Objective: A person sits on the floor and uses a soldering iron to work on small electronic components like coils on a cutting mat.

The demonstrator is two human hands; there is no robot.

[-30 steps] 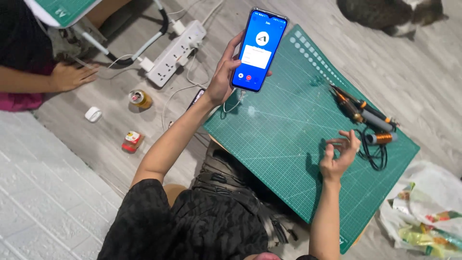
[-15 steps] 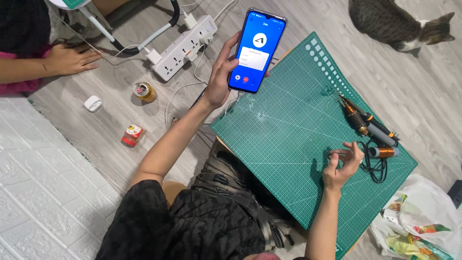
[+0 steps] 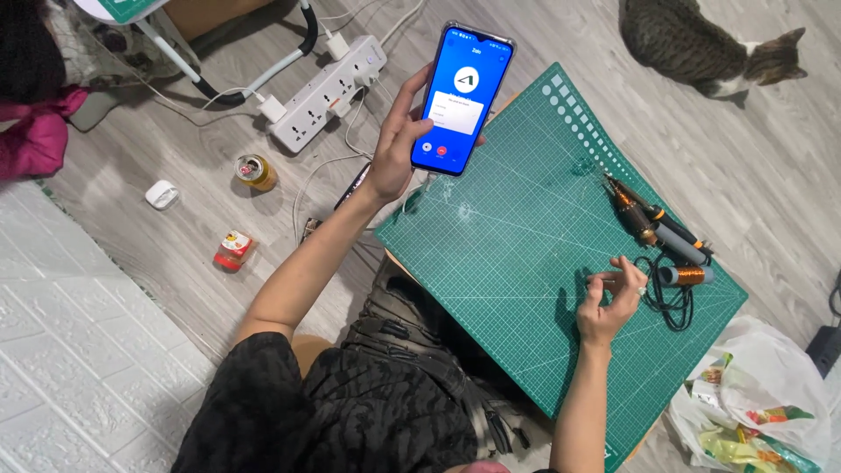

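The left hand [image 3: 396, 149] is closed around a slim rectangular smartphone [image 3: 462, 98] in a clear case, held up above the floor just past the upper corner of the green gridded cutting mat [image 3: 526, 289]. The thumb lies along the near edge of the smartphone and the fingers wrap behind it. Its screen is lit bright blue, with a white panel in the middle and two small round buttons, one of them red, near the lower edge.

The right hand [image 3: 609, 302] hovers over the right part of the cutting mat with its fingers loosely curled and the thumb and forefinger pinched on a small thin object too small to make out. Just beside it lie dark pen-shaped tools with copper-coloured collars [image 3: 653, 226], a coiled black cable [image 3: 666, 302] and a small copper wire spool [image 3: 686, 277].

On the grey wooden floor [image 3: 175, 254], left of the smartphone, sit a white power strip [image 3: 328, 92] with plugs in it, a gold drink can [image 3: 254, 172], a small red packet [image 3: 232, 250] and a white earbud case [image 3: 162, 194]. A tabby cat [image 3: 701, 44] lies at the top right, and a plastic bag [image 3: 762, 394] rests at the lower right.
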